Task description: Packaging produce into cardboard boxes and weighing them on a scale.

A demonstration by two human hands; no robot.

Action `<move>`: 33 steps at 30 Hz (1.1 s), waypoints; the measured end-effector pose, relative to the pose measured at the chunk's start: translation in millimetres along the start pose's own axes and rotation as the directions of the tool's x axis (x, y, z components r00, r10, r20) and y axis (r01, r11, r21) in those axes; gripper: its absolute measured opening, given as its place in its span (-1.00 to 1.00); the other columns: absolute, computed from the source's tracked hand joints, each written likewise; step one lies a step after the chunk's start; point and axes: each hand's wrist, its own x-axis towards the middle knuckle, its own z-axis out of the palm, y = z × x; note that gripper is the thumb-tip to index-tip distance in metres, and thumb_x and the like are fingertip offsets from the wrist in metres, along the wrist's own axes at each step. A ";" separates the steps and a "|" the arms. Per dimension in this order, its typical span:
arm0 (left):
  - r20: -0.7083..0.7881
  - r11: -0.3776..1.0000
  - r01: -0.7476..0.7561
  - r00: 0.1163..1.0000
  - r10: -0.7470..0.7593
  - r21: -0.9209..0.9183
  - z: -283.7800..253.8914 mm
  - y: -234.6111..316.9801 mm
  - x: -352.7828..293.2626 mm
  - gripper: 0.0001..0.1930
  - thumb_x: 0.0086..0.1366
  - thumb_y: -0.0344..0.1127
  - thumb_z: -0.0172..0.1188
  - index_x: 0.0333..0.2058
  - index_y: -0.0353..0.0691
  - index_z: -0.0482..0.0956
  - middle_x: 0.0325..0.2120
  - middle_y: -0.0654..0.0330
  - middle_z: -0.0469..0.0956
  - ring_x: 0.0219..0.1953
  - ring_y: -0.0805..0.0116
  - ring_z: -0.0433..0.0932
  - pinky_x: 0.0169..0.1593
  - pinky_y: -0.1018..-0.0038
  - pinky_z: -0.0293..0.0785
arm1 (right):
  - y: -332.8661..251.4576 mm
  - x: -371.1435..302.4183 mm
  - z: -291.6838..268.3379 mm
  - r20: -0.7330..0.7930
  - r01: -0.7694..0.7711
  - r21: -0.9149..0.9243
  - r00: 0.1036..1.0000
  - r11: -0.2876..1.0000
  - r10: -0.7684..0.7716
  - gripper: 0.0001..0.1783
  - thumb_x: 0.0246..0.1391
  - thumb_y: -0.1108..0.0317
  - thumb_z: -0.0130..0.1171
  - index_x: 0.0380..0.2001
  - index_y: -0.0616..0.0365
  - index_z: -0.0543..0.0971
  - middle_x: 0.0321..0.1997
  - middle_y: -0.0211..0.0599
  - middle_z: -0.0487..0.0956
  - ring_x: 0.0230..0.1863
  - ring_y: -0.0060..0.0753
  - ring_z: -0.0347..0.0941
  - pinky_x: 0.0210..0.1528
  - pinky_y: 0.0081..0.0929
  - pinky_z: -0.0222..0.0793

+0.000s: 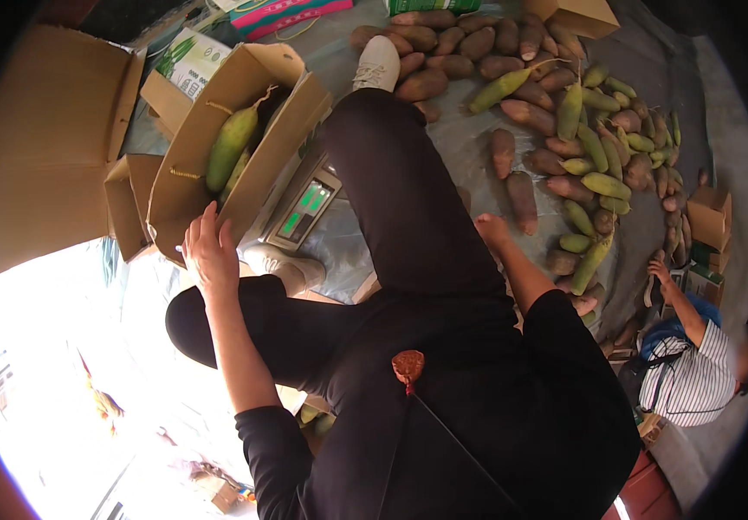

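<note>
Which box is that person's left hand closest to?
The open cardboard box with cord loops on it: the left hand is at its near edge, and green vegetables lie inside. The other boxes are farther away.

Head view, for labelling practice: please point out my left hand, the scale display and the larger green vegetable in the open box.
Left hand (212,254): head view, back of the hand.
Scale display (306,208): head view, lit panel.
Larger green vegetable (232,147): head view, mid-body.

Pink box (294,17), co-worker (687,386) in striped shirt
</note>
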 end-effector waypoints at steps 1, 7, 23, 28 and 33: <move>0.003 1.000 0.004 1.000 -0.004 0.001 0.2 1.3 -0.1 -0.64 0.13 -0.35 0.15 -0.05 -0.13 0.46 -0.26 0.19 0.51 -0.14 0.18 0.46 -0.07 0.24 0.32 | 1.6 -0.4 0.8 -0.027 0.008 -0.032 1.000 0.999 -0.009 -0.76 -0.04 0.14 0.04 -0.40 -0.01 0.60 -0.39 -0.11 0.60 -0.30 -0.16 0.55 -0.13 -0.33 0.38; -0.018 0.999 -0.047 0.999 0.046 -0.017 3.4 6.6 7.6 -0.64 0.13 -0.36 0.16 -0.06 -0.14 0.46 -0.26 0.18 0.51 -0.14 0.18 0.47 -0.09 0.26 0.33 | 38.3 16.0 6.6 -0.114 0.115 -0.302 0.981 0.946 -0.156 -0.74 -0.05 0.13 0.02 -0.42 0.00 0.61 -0.39 -0.11 0.60 -0.29 -0.13 0.54 -0.17 -0.27 0.41; 0.094 0.951 -0.065 0.991 0.098 -0.302 -3.0 13.8 18.1 -0.60 0.11 -0.44 0.13 -0.03 -0.25 0.42 -0.23 -0.02 0.47 -0.15 0.03 0.46 -0.08 0.23 0.36 | 44.6 19.8 22.5 0.002 0.214 -0.322 0.974 0.922 -0.225 -0.71 0.02 0.19 0.00 -0.32 0.12 0.58 -0.30 -0.07 0.59 -0.21 -0.06 0.51 -0.16 -0.23 0.40; 0.302 0.937 0.014 0.948 0.098 -0.348 -16.2 19.5 43.9 -0.61 0.02 -0.46 0.19 -0.10 -0.31 0.47 -0.22 0.02 0.51 -0.16 0.15 0.51 -0.10 0.33 0.41 | 15.2 7.2 24.2 -0.038 0.039 -0.068 0.998 0.997 -0.041 -0.71 0.02 0.17 0.02 -0.38 0.16 0.57 -0.32 -0.05 0.58 -0.25 -0.05 0.51 -0.21 -0.20 0.39; 0.430 0.998 0.014 0.903 0.017 -0.068 5.5 7.8 58.8 -0.72 -0.05 -0.41 0.18 -0.29 -0.30 0.54 -0.43 -0.14 0.52 -0.30 -0.11 0.51 -0.20 0.20 0.43 | -0.3 13.9 28.0 0.057 0.111 -0.035 0.992 0.993 -0.109 -0.72 -0.01 0.16 0.04 -0.41 0.14 0.57 -0.35 -0.10 0.59 -0.27 -0.16 0.52 -0.24 -0.23 0.40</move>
